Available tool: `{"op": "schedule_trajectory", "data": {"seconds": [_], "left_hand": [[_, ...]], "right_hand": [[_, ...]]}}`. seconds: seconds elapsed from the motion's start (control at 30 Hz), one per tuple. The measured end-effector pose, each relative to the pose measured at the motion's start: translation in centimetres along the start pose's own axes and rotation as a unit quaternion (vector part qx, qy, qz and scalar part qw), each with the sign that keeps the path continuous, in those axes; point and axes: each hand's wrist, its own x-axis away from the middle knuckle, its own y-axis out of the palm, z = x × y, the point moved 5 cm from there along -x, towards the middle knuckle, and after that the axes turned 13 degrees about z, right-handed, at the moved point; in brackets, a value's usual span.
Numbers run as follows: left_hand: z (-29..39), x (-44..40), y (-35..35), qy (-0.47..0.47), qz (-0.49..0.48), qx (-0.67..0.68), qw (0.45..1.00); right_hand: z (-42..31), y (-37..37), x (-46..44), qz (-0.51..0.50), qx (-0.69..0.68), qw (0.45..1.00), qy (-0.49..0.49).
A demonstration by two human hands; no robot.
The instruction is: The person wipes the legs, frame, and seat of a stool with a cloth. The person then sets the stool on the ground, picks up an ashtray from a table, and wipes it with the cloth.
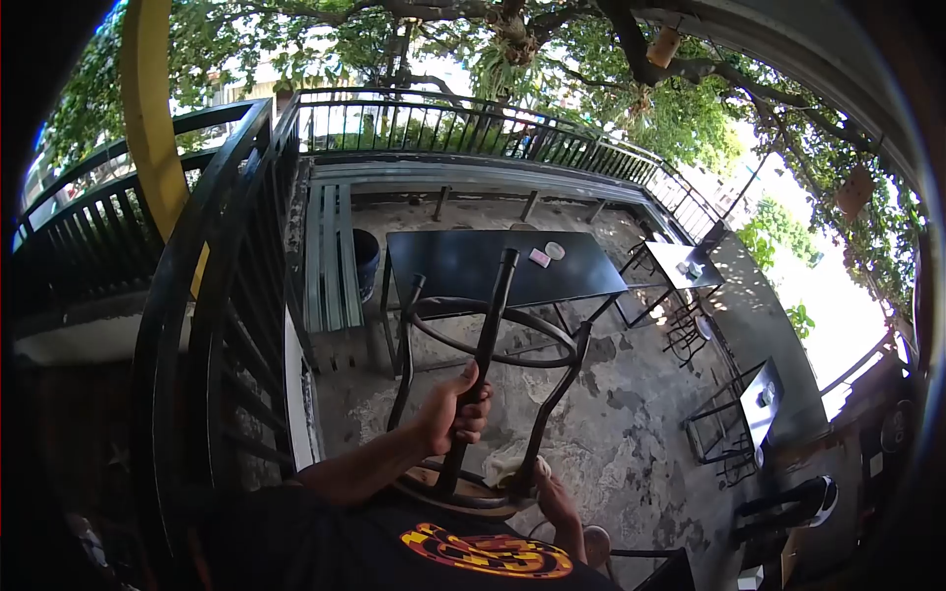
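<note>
Stool point(488, 337), inverted: left hand point(455, 410) clenches its near leg point(500, 286); right hand point(560, 504) grasps pale cloth point(506, 463) at its right leg point(561, 389); black tabletop point(448, 264) stands beyond.

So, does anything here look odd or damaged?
The stool is upside down, legs up, held by the left hand. The floor looks patchy; I can't tell whether from wear or damp.
</note>
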Motion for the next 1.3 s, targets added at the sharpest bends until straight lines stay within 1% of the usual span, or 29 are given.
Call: {"op": "schedule_trajectory", "data": {"seconds": [0.1, 0.13, 0.17, 0.23, 0.3, 0.4, 0.5, 0.53, 0.57, 0.6, 0.63, 0.7, 0.77, 0.8, 0.87, 0.9, 0.93, 0.97, 1.0, 1.07, 1.1, 1.13, 1.23, 1.3], "left_hand": [[0.0, -0.4, 0.0, 0.0, -0.012, 0.008, 1.0], [0.0, -0.4, 0.0, -0.001, -0.018, 0.012, 1.0], [-0.2, -0.5, 0.2, -0.004, -0.025, 0.009, 1.0], [-0.3, -0.4, 0.2, -0.008, -0.034, 0.008, 0.999], [-0.4, -0.3, 0.2, -0.01, -0.021, 0.007, 1.0], [-0.5, 0.1, 0.2, -0.005, -0.011, 0.01, 1.0], [0.0, 0.5, 0.2, 0.007, -0.004, 0.012, 1.0], [0.1, 0.6, 0.2, 0.01, -0.001, 0.012, 1.0], [0.1, 0.6, 0.0, 0.01, 0.006, 0.011, 1.0], [0.2, 0.5, -0.2, 0.01, 0.013, 0.01, 1.0], [0.3, 0.3, -0.4, 0.01, 0.019, 0.007, 1.0], [0.4, -0.3, -0.9, 0.014, 0.038, 0.015, 0.999], [0.4, -0.6, -1.1, 0.013, 0.043, 0.019, 0.999], [0.4, -0.7, -1.1, 0.009, 0.039, 0.02, 0.999], [0.5, -0.9, -1.1, 0.004, 0.025, 0.02, 0.999], [0.5, -0.9, -1.1, 0.005, 0.016, 0.02, 1.0], [0.4, -0.9, -1.0, 0.005, 0.008, 0.019, 1.0], [0.5, -0.8, -0.9, 0.007, 0.001, 0.014, 1.0], [0.5, -0.5, -0.4, 0.007, -0.005, 0.008, 1.0], [0.3, -0.1, 0.3, 0.004, -0.014, 0.003, 1.0], [0.3, 0.0, 0.6, 0.002, -0.015, 0.0, 1.0], [0.3, 0.2, 0.7, 0.001, -0.015, -0.003, 1.0], [0.4, 0.4, 0.3, 0.0, -0.025, 0.004, 1.0], [0.8, 0.7, 0.4, 0.008, -0.021, 0.005, 1.0]], "right_hand": [[-1.9, -3.7, -2.6, 0.174, 0.08, 0.981, -0.002], [-3.7, -4.2, -3.4, 0.208, 0.02, 0.976, -0.055], [-4.4, -4.2, -4.6, 0.21, -0.072, 0.974, -0.046], [-7.5, -3.6, -6.0, 0.259, -0.07, 0.955, -0.123], [-8.2, -2.8, -8.8, 0.24, -0.038, 0.958, -0.154], [-8.7, 1.2, -10.1, 0.164, 0.055, 0.977, -0.123], [-7.8, 3.6, -8.6, 0.155, 0.089, 0.955, -0.238], [-6.1, 3.9, -7.6, 0.127, 0.143, 0.95, -0.245], [-6.5, 4.8, -5.1, 0.052, 0.208, 0.945, -0.246], [-6.6, 5.4, -2.9, 0.042, 0.277, 0.882, -0.38], [-5.8, 5.1, -1.0, -0.017, 0.298, 0.904, -0.307], [-3.5, 3.8, 1.0, -0.081, 0.295, 0.929, -0.208], [-4.3, 2.5, 2.7, -0.146, 0.289, 0.945, -0.054], [-4.5, 1.8, 3.4, -0.176, 0.28, 0.943, 0.026], [-3.8, -1.1, 1.6, -0.137, 0.308, 0.94, -0.058], [-2.9, -3.1, -0.5, -0.039, 0.212, 0.976, -0.036], [-1.6, -4.8, -2.6, 0.061, 0.113, 0.992, -0.013], [-2.1, -5.2, -4.9, 0.149, 0.018, 0.985, -0.079], [-2.6, -6.1, -6.8, 0.237, -0.076, 0.958, -0.143], [-7.2, -4.5, -7.7, 0.293, -0.08, 0.947, -0.109], [-6.3, -4.4, -9.9, 0.219, -0.15, 0.962, -0.072], [-4.9, -4.2, -12.2, 0.142, -0.219, 0.965, -0.034], [-4.0, -0.1, -14.1, 0.166, -0.262, 0.95, -0.029], [-4.4, 2.1, -12.1, 0.076, -0.262, 0.962, 0.013]]}}
